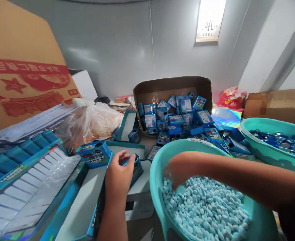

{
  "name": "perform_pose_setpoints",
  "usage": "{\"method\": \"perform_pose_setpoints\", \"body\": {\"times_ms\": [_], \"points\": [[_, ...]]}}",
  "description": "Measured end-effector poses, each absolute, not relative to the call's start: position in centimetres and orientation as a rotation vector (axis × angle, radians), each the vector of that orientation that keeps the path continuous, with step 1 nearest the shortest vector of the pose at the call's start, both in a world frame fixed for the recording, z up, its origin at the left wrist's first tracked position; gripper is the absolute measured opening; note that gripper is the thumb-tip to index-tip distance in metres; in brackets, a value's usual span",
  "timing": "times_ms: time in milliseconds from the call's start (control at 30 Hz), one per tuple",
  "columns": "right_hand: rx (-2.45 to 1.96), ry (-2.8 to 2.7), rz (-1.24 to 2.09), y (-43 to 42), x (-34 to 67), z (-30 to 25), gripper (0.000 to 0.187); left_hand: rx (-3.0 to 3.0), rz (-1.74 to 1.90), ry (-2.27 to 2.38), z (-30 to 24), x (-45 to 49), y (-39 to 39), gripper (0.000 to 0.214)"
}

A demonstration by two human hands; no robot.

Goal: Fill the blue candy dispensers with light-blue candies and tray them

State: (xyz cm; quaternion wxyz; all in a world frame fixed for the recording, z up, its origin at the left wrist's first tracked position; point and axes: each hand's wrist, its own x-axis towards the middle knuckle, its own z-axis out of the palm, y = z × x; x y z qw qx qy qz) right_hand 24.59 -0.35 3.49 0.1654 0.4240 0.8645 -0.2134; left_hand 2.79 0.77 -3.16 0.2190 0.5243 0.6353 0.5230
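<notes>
Fingers of the left hand [118,174] curl around a small blue candy box [134,167], thumb on its near side and fingertips over the top edge, pinning it on the white surface of a display tray [92,201] just left of the teal basin [157,187]. The box sits tilted, its long axis running from lower left up toward the right, and its open dark mouth appears to face up and toward the basin, seemingly so that it can be filled from that side.

The right hand [177,169] dips over the basin's near rim into a heap of pale blue tablets [205,207], fingers bent downward and partly buried; whether they have closed on any tablets cannot be told from this view. The forearm crosses the basin from the right.

Beside the held box stands another small blue box [94,153], upright with a round hole in its top, on the rim of the same tray. Behind, an open cardboard carton [172,87] tipped on its side spills a jumble of like boxes [177,117] onto the table, within easy reach of both hands. A second teal basin [268,147] at right holds shiny blue caps [280,140]. At left lie flat printed tray sheets [24,174], a knotted clear plastic bag [92,120] and a large brown carton with red print [22,67].
</notes>
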Motion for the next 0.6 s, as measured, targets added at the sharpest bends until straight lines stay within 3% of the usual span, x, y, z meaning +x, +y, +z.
{"method": "perform_pose_setpoints", "body": {"times_ms": [133,200,267,367,500,600], "points": [[0.952,2.308,-0.581,-2.7,24.5,1.8,0.075,1.38,1.552,1.699,-2.2,3.2,0.1,0.049],[0.913,2.284,-0.547,-3.4,24.1,1.7,0.081,1.394,1.628,1.657,-1.6,3.2,-0.5,0.049],[0.906,2.253,-0.569,-3.7,23.6,2.0,0.069,1.445,1.706,1.626,-1.0,3.3,-1.1,0.046],[0.88,2.208,-0.706,-3.5,23.1,2.4,0.024,1.436,1.909,1.539,-0.4,3.4,-1.9,0.037],[0.903,2.209,-0.972,-3.2,23.3,1.8,0.047,1.319,2.126,1.434,0.2,3.9,-2.5,0.025],[0.917,2.262,-0.937,-2.8,23.8,1.3,0.041,1.321,2.13,1.344,0.5,4.1,-2.7,0.022]]}}
